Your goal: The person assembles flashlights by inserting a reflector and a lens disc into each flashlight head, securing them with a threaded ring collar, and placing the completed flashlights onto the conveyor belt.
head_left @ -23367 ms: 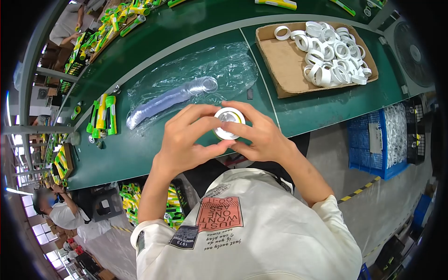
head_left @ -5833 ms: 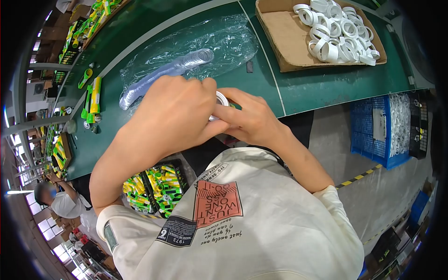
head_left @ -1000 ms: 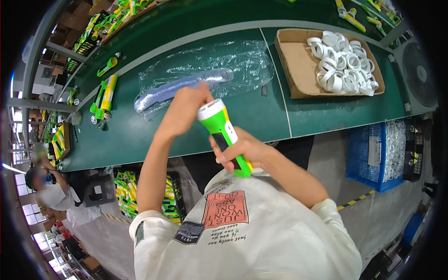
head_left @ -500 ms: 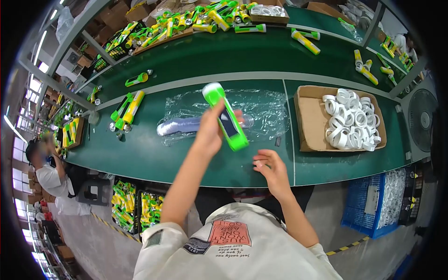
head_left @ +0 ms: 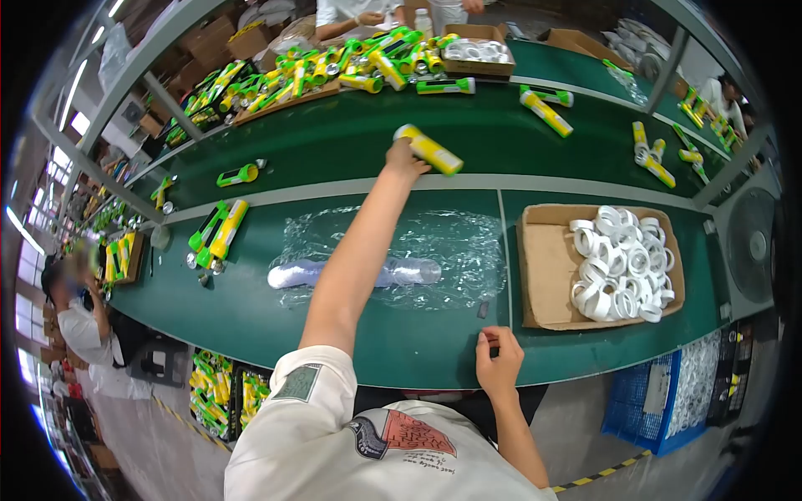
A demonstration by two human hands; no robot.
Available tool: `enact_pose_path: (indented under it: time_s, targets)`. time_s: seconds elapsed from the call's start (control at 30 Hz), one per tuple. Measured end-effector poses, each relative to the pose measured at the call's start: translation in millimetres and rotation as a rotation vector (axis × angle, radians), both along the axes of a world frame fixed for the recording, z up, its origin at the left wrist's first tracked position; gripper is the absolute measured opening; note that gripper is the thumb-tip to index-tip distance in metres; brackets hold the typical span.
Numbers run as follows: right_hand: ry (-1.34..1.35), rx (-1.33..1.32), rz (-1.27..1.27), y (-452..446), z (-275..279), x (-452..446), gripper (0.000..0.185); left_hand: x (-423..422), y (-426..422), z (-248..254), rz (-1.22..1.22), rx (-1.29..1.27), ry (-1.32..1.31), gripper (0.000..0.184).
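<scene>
My left hand (head_left: 404,157) reaches forward over the far green belt. It is closed around one end of a yellow and green flashlight (head_left: 438,153), which is tilted and slightly blurred. Near the table's front edge my right hand (head_left: 499,355) has its fingers curled in and the thumb close to them; whether anything is inside is hidden. A small dark piece (head_left: 483,310) lies just beyond the right hand. Under my left forearm, a stack of clear round plastic parts (head_left: 409,272) lies on a crumpled clear plastic sheet (head_left: 464,242).
A cardboard box (head_left: 547,309) of white rings (head_left: 639,260) stands at the right. Several flashlights (head_left: 227,230) lie at the left, with a large pile (head_left: 317,73) at the back. A grey rail (head_left: 468,182) separates table and belt. A co-worker (head_left: 79,313) sits far left.
My left hand has carried the flashlight forward from above the plastic sheet to above the belt, turning it to show its yellow side. My right hand's fingers have curled in more. The view has shifted.
</scene>
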State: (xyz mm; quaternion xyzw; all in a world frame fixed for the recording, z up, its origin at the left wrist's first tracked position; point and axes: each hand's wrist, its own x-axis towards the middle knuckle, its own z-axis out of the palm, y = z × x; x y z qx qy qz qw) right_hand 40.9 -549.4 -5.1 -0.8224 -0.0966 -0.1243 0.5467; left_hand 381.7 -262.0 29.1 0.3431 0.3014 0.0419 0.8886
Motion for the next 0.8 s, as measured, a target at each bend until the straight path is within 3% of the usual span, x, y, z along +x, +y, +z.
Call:
enact_pose_path:
  time_s: [0.07,0.2,0.27,0.3,0.33,0.37,0.43,0.5,0.57,0.63,0.8]
  targets:
    - [0.0,-0.022,-0.002,1,-1,0,0.009,-8,7,5,-0.008,0.092,0.042,0.073]
    - [0.001,-0.032,0.027,1,-1,-2,0.009,-23,83,4,0.096,0.51,0.023,0.034]
    - [0.016,-0.04,0.033,0,-2,-1,0.009,-32,152,-5,0.127,0.779,-0.004,0.031]
    - [0.028,-0.034,0.028,0,-1,0,0.009,-29,196,-24,0.271,0.959,0.009,0.035]
    - [0.038,-0.027,0.019,1,0,1,0.009,-24,263,-48,0.259,1.495,0.176,0.039]
    - [0.049,-0.02,0.009,2,0,1,0.008,-47,287,-32,0.271,1.873,0.294,0.043]
    - [0.076,-0.039,-0.002,2,3,2,0.009,-82,335,-13,0.269,2.055,0.418,0.037]
    - [0.083,-0.046,-0.004,2,2,2,0.009,-104,388,-14,0.215,2.377,0.515,0.043]
    - [0.092,-0.048,-0.018,4,3,4,0.009,-120,402,-3,-0.004,2.436,0.719,0.054]
    - [0.105,-0.061,-0.032,6,5,5,0.009,-123,421,-13,-0.119,2.623,0.671,0.056]
    - [0.147,-0.065,-0.053,8,8,6,0.006,-108,430,-20,-0.412,2.6,0.772,0.054]
